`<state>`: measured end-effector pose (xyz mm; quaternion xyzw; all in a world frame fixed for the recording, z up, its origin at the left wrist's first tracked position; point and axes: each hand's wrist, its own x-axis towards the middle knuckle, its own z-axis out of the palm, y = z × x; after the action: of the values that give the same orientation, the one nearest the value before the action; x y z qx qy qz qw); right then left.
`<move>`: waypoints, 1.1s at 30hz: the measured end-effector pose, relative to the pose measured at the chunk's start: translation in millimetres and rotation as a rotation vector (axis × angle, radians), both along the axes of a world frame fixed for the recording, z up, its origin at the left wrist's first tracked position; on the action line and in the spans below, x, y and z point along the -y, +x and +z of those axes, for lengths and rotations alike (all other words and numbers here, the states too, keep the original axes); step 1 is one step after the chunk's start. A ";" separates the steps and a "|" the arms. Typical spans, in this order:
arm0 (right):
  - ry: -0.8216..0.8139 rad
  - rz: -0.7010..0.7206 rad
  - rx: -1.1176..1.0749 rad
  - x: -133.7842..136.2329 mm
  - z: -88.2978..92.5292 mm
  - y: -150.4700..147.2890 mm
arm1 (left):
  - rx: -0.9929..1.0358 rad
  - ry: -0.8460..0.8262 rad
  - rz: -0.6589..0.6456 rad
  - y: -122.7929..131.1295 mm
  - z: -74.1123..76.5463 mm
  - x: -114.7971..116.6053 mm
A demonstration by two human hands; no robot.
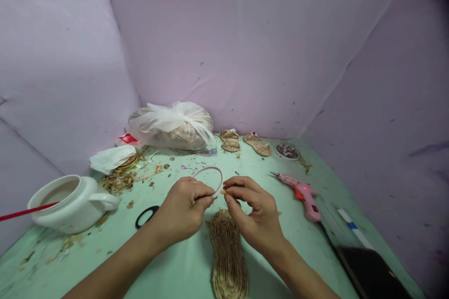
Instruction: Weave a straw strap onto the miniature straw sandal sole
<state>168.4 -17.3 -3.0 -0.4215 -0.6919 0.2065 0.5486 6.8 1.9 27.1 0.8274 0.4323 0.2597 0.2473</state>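
A thin, pale, curved band (220, 175) with a reddish edge arcs up from my left hand (187, 208), whose thumb and forefinger pinch its end. My right hand (254, 210) faces it, fingertips closed on a tiny tan piece (223, 192) too small to name. The fingertips of both hands are close together, a narrow gap between them. Below them on the table lies a woven straw shoe sole (229, 257), brown in the middle and paler at its ends. Black scissor handles (146, 216) show beside my left forearm, which hides the rest.
A pink glue gun (305, 191) with a lit red light lies right, near a dark phone-like slab (373, 273). Left stands a white pot (73, 203) with a red stick. Behind are a plastic bag (171, 126), small straw sandals (257, 144), a dish of bits (287, 151) and straw scraps (117, 181).
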 end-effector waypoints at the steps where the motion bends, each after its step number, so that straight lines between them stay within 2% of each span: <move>1: 0.002 -0.001 -0.006 0.3 -0.4 -0.2 | 0.004 -0.001 -0.003 -0.1 -0.3 0.1; 5: -0.041 -0.006 -0.052 0.8 -0.9 -0.3 | -0.007 -0.003 -0.018 -0.1 0.7 0.7; 8: -0.166 0.016 -0.159 -0.1 1.9 0.1 | -0.046 -0.006 -0.016 0.4 3.4 1.4; 13: -0.383 0.119 -0.393 -1.5 4.9 1.7 | -0.067 0.073 0.016 0.6 3.5 2.0; 19: -0.511 0.266 -0.611 -2.9 -4.4 4.0 | -0.017 0.088 -0.005 -0.9 1.9 2.2; 25: -0.621 0.309 -0.766 -0.5 2.2 2.9 | 0.011 0.058 -0.043 -1.5 4.0 2.4; 29: -0.678 0.365 -0.802 2.3 5.1 1.5 | 0.080 -0.021 -0.021 -2.3 2.6 2.2; 33: -0.670 0.441 -0.823 5.4 3.7 -1.7 | 0.251 -0.247 0.027 -0.6 -0.6 4.3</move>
<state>166.7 -22.7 0.7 -0.3030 -0.3898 0.6711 0.5530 6.2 -2.4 26.6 0.7457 0.4379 0.3092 0.3957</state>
